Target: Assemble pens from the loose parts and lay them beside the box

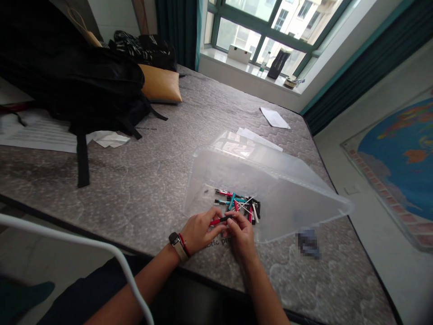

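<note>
Both of my hands are together at the near edge of the clear plastic box (294, 185). Between them is a slim red and black pen (219, 221), held nearly level. My left hand (199, 232), with a watch and a red band at the wrist, pinches its red end. The fingers of my right hand (244, 234) are closed on the black end. Just beyond the fingers, a loose pile of pens and pen parts (237, 201) in red, blue, black and white lies inside the box. One small dark piece (206, 191) sits apart, left of the pile.
The box rests on its side on a grey quilted mattress (162, 167). White papers (274, 118) lie behind it, and a blurred dark item (308, 243) is to its right. A black backpack (77, 76) and tan pouch (161, 84) occupy the left. A white tube (111, 248) crosses the lower left.
</note>
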The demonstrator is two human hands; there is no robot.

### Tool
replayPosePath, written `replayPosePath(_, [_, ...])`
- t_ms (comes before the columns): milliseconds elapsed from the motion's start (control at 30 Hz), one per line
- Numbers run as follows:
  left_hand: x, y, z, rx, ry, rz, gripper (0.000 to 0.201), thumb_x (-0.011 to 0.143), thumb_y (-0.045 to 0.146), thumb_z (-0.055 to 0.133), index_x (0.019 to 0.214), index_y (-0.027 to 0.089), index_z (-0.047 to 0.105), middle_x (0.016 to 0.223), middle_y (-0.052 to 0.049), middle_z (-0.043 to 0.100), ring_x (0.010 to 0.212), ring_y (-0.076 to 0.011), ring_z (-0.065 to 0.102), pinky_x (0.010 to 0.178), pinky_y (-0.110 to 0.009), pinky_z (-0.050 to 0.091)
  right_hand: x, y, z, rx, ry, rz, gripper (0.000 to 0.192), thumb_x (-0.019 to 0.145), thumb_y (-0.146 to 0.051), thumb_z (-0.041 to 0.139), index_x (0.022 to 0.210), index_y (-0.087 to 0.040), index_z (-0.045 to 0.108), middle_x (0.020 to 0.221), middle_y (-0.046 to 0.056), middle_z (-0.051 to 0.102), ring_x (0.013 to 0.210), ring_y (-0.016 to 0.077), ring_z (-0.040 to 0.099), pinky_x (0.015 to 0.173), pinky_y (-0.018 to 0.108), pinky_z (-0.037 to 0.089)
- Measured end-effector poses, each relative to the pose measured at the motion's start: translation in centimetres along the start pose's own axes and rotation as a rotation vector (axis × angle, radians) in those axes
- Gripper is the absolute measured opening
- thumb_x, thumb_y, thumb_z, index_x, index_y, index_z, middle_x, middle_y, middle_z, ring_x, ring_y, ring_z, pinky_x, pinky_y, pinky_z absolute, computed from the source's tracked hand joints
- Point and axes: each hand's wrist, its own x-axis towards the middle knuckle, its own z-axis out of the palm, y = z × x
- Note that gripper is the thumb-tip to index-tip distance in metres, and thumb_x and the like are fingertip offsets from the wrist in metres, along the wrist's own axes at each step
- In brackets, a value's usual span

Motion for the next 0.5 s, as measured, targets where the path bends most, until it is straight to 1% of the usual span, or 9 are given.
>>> replayPosePath(100, [0.04, 0.00, 0.26, -0.043, -0.012, -0.028, 0.018, 0.091, 0.037, 0.054, 0.103, 0.023, 0.055, 0.083, 0.001, 0.070, 0.078, -0.0170, 0.067, 0.069, -0.026, 0.045, 0.03, 0.15, -0.18, -0.006, -0.010, 0.002, 0.024, 0.083, -0.033, 0.068, 0.103, -0.020, 0.066, 0.070, 0.001, 0.065, 0.053, 0.0125, 0.056, 0.053, 0.024, 0.044])
replayPosePath(200, [0.13, -0.06, 0.41, -0.071, -0.008, -0.043, 0.019, 0.091, 0.038, 0.054, 0.103, 0.024, 0.056, 0.083, 0.001, 0.071, 0.077, -0.0174, 0.067, 0.068, -0.026, 0.045, 0.05, -0.05, -0.32, -0.015, -0.008, -0.006, 0.023, 0.083, -0.033, 0.068, 0.102, -0.021, 0.067, 0.069, 0.000, 0.064, 0.055, 0.0126, 0.055, 0.054, 0.024, 0.044])
replayPosePath(267, [0.18, -0.08, 0.47, -0.099, -0.008, -0.051, 0.020, 0.092, 0.039, 0.053, 0.103, 0.023, 0.056, 0.082, 0.001, 0.072, 0.076, -0.0177, 0.068, 0.067, -0.026, 0.044, 0.05, -0.33, -0.30, -0.031, 0.003, -0.024, 0.022, 0.082, -0.033, 0.068, 0.100, -0.021, 0.068, 0.073, 0.000, 0.063, 0.056, 0.0117, 0.055, 0.056, 0.024, 0.045])
replayPosePath(400, [0.22, -0.10, 0.55, -0.186, -0.032, -0.068, 0.023, 0.093, 0.042, 0.051, 0.103, 0.023, 0.057, 0.084, 0.000, 0.074, 0.081, -0.0184, 0.069, 0.070, -0.026, 0.045, -0.01, -0.72, -0.05, 0.001, 0.026, -0.053, 0.021, 0.080, -0.034, 0.069, 0.097, -0.022, 0.069, 0.090, 0.001, 0.061, 0.062, 0.0112, 0.057, 0.059, 0.025, 0.048])
replayPosePath(500, [0.25, -0.07, 0.46, -0.227, -0.048, -0.084, 0.025, 0.092, 0.044, 0.052, 0.099, 0.022, 0.061, 0.082, 0.000, 0.075, 0.079, -0.0180, 0.069, 0.069, -0.025, 0.045, -0.07, -0.71, 0.12, 0.062, 0.017, -0.036, 0.023, 0.080, -0.035, 0.070, 0.099, -0.022, 0.068, 0.089, 0.002, 0.062, 0.066, 0.0129, 0.059, 0.063, 0.027, 0.050])
